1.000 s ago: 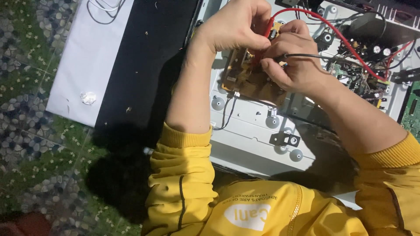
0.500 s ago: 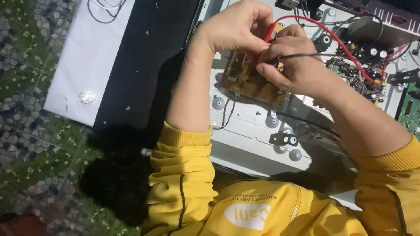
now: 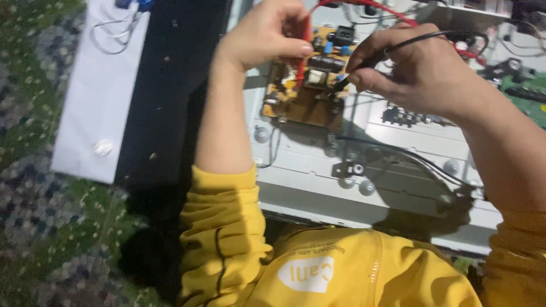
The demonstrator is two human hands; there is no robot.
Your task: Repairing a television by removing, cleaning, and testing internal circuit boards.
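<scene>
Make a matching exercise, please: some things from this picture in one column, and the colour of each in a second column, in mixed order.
Things:
1. probe in the left hand
2. probe in the right hand
3. circuit board
4. sleeve

Colours:
a. yellow
b. brown
c. red
d. black

Pairs: 1-c, 2-d, 3-b, 4-a
</scene>
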